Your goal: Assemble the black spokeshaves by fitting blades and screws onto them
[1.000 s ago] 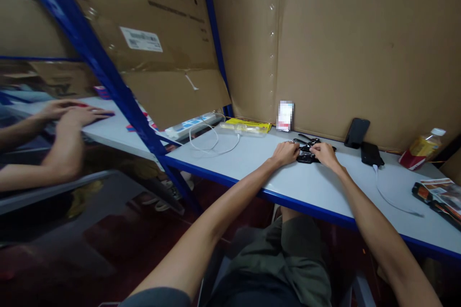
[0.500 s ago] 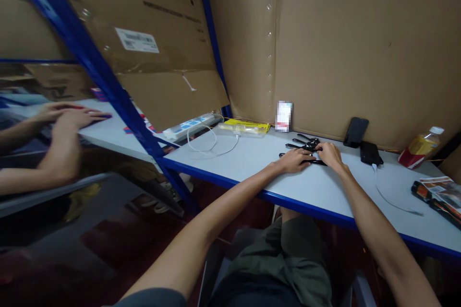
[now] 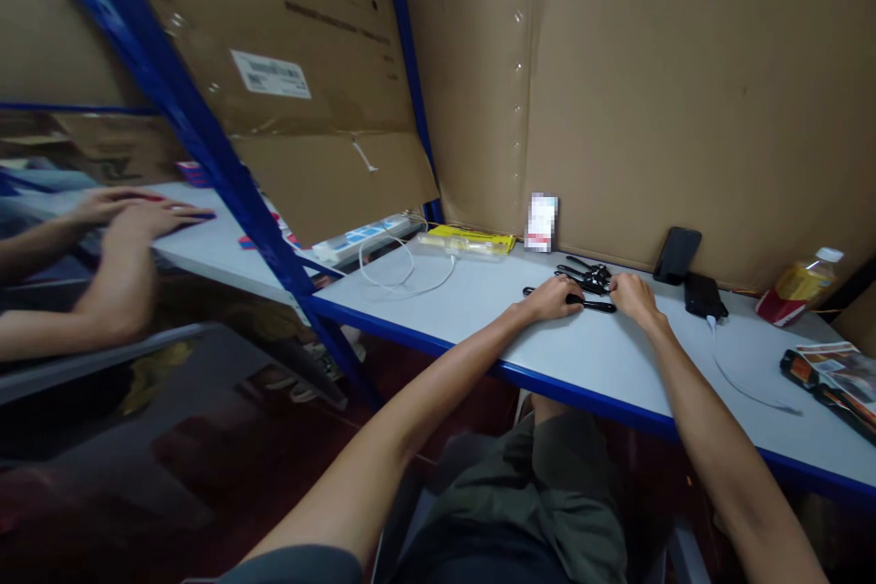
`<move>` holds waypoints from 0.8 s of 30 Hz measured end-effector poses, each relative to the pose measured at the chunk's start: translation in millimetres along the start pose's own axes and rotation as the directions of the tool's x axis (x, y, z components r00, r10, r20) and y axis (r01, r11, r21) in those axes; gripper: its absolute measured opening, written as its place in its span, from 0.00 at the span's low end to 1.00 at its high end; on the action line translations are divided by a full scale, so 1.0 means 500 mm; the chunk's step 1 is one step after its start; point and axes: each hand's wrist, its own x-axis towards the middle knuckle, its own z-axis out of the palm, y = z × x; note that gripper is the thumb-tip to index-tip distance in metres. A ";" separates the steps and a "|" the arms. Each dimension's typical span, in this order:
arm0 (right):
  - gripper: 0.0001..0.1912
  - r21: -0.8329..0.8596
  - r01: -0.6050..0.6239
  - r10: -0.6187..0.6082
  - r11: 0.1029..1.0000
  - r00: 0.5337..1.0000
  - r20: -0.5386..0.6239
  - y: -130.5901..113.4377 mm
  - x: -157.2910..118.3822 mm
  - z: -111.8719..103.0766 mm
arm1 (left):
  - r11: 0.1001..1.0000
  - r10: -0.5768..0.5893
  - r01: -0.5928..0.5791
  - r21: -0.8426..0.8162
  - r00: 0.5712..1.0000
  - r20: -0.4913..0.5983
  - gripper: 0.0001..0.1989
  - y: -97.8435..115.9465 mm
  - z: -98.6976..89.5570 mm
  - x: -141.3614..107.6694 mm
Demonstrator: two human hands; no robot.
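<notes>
Several black-handled tools lie close together on the white table, in front of the cardboard wall. My left hand is closed on a long black handle that lies nearest the table's front edge; one end of it sticks out on each side of the hand. My right hand is at the right end of the dark metal tool, its fingers bent together against it. What its fingertips pinch is too small to tell.
A lit phone leans on the cardboard behind. Rightward are a dark phone, a black power bank with a white cable, a bottle and packaged tools. Leftward, another person's hands rest on a neighbouring table.
My hands have moved slightly apart. The long black handle under my left hand has shifted a little to the left, and the dark metal tool has moved slightly right.
</notes>
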 end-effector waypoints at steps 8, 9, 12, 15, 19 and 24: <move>0.15 -0.107 -0.011 0.015 0.994 0.999 0.042 -0.001 -0.018 -0.022 | 0.966 -0.256 0.258 0.022 0.964 -0.067 0.13 -0.073 -0.031 -0.021; 0.14 -0.111 -0.007 0.012 0.994 0.999 0.050 -0.003 -0.019 -0.024 | 0.952 -0.303 0.306 0.029 0.950 -0.069 0.13 -0.082 -0.035 -0.024; 0.15 -0.118 -0.004 0.012 0.993 0.997 0.072 -0.008 -0.023 -0.030 | 0.879 -0.459 0.468 0.095 0.882 -0.102 0.14 -0.104 -0.049 -0.033; 0.16 -0.120 -0.006 0.017 0.993 0.995 0.095 -0.014 -0.027 -0.038 | 0.819 -0.539 0.558 0.135 0.828 -0.155 0.15 -0.117 -0.056 -0.042; 0.17 -0.157 0.010 0.011 0.988 0.992 0.130 -0.014 -0.031 -0.044 | 0.773 -0.589 0.616 0.150 0.785 -0.190 0.17 -0.124 -0.053 -0.045; 0.15 -0.105 0.076 -0.058 0.992 0.984 0.167 -0.001 -0.027 -0.042 | 0.779 -0.591 0.614 0.128 0.787 -0.178 0.18 -0.124 -0.045 -0.038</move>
